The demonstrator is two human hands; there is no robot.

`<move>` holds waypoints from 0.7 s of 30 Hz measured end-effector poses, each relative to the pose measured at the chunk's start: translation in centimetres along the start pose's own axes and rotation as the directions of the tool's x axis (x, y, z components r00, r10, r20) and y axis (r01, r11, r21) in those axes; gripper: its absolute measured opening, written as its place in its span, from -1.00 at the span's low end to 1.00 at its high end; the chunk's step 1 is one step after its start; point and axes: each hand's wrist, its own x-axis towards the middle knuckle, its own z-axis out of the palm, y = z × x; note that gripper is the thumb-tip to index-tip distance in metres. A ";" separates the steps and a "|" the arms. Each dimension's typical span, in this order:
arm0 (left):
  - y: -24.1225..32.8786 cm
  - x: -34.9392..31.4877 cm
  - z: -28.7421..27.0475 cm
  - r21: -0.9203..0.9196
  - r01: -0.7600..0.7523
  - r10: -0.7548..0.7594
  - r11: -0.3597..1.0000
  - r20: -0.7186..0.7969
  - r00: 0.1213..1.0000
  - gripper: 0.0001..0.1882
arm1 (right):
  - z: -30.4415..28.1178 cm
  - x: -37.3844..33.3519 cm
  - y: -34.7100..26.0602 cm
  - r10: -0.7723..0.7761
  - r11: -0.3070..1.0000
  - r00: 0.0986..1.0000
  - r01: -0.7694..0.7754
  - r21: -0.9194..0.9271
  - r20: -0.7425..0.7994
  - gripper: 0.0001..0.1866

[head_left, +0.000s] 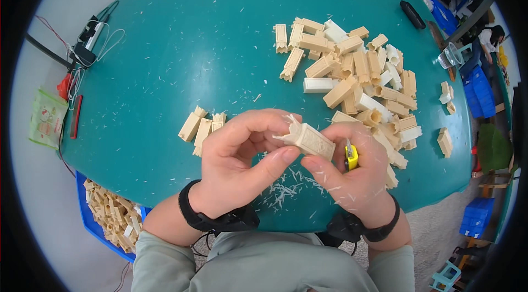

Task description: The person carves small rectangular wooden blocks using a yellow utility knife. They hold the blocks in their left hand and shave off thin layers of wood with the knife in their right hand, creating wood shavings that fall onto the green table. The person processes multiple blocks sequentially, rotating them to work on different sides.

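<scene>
Between my left thumb and fingers is a cream plastic box-shaped piece (312,139), with jagged points at its left end and a raised pattern on its side. My left hand (242,154) is closed on that jagged end. The right thumb of my right hand (357,174) touches the piece's lower right end. A yellow utility knife (351,158) is tucked in my right fingers, its short blade pointing up. Thin pale shavings (283,190) lie on the table below. To the left of my left hand rest a few similar pieces (192,123).
A large heap of cream and white pieces (360,66) covers the right of the green table (181,44). A blue crate (102,231) of pieces sits lower left. A glass cup (451,55) and a black object (412,15) lie near the right edge; a power strip (91,39) is at left.
</scene>
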 end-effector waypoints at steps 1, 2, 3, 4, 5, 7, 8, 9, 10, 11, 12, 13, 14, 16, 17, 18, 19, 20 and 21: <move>0.1 0.0 -0.1 -0.003 0.005 -0.005 1.000 0.007 1.000 -0.69 | -0.1 0.0 -0.1 0.018 1.000 1.000 -0.018 0.006 0.003 -0.65; 0.2 0.1 -0.1 -0.007 0.010 -0.010 1.000 0.013 1.000 -0.70 | -0.2 0.0 -0.3 0.036 0.999 0.999 -0.036 0.012 0.006 -0.66; 0.2 0.0 0.0 -0.042 0.025 -0.025 0.999 0.005 1.000 -0.71 | -0.2 0.0 -0.4 0.053 0.998 0.999 -0.054 0.017 0.011 -0.65; 0.2 0.0 0.1 -0.077 0.040 -0.040 0.996 -0.003 0.999 -0.73 | -0.1 -0.1 -0.3 0.049 0.998 0.999 -0.049 0.033 -0.010 -0.65; 0.2 0.0 0.1 -0.113 0.054 -0.056 0.992 -0.010 0.998 -0.75 | 0.0 -0.2 -0.1 0.046 0.998 0.998 -0.044 0.049 -0.031 -0.65; 0.0 0.0 0.0 -0.087 -0.002 0.002 0.996 -0.004 1.000 -0.78 | -0.1 -0.3 -0.1 0.016 0.998 0.994 -0.009 0.065 -0.107 -0.65; -0.1 0.1 0.0 -0.073 -0.031 0.031 0.997 0.000 1.000 -0.80 | -0.2 -0.5 -0.1 -0.010 0.998 0.987 0.020 0.066 -0.161 -0.65; -0.1 0.0 0.1 -0.018 -0.052 0.051 0.998 -0.041 0.998 -0.81 | -0.3 -0.6 0.0 -0.034 0.996 0.977 0.050 0.068 -0.212 -0.65; 0.0 0.0 0.3 0.038 -0.071 0.074 0.997 -0.081 0.994 -0.82 | -0.7 -0.6 0.1 -0.092 0.995 0.982 0.097 0.023 -0.163 -0.65; 0.1 -0.1 0.4 0.096 -0.088 0.099 0.992 -0.120 0.988 -0.83 | -0.6 -0.6 0.2 -0.102 0.995 0.990 0.101 -0.008 -0.100 -0.65; 0.0 -0.1 0.3 0.173 -0.136 0.152 0.976 -0.083 0.985 -0.82 | -0.5 -0.8 0.3 -0.105 0.994 0.994 0.103 -0.040 -0.043 -0.64; -0.2 -0.1 0.2 0.247 -0.185 0.202 0.951 -0.042 0.979 -0.80 | -0.5 -0.9 0.4 -0.106 0.992 0.994 0.107 -0.071 0.015 -0.64; -0.3 -0.2 0.1 0.317 -0.236 0.248 0.918 0.003 0.969 -0.79 | -0.2 -0.7 0.1 -0.120 0.989 0.992 0.122 -0.078 0.033 -0.70; -0.2 -0.1 0.2 0.347 -0.279 0.289 0.895 0.025 0.957 -0.78 | 0.2 -0.6 0.0 -0.133 0.988 0.989 0.137 -0.066 0.069 -0.75; -0.1 -0.1 0.3 0.361 -0.301 0.309 0.883 0.037 0.950 -0.77 | 0.2 -0.6 0.0 -0.139 0.988 0.986 0.145 -0.060 0.086 -0.77; -0.2 -0.1 0.3 0.376 -0.311 0.321 0.873 0.037 0.946 -0.77 | 0.3 -0.6 -0.1 -0.126 0.990 0.988 0.131 -0.057 0.089 -0.78; -0.3 -0.2 0.4 0.390 -0.321 0.333 0.863 0.037 0.942 -0.76 | 0.2 -0.6 -0.2 -0.113 0.991 0.989 0.118 -0.054 0.093 -0.79; -0.3 -0.2 0.4 0.404 -0.330 0.345 0.853 0.037 0.938 -0.75 | 0.2 -0.6 -0.3 -0.100 0.993 0.990 0.105 -0.052 0.096 -0.80; -0.3 -0.3 0.4 0.420 -0.336 0.349 0.843 0.047 0.936 -0.75 | 0.3 -0.6 -0.3 -0.114 0.991 0.990 0.119 -0.058 0.086 -0.80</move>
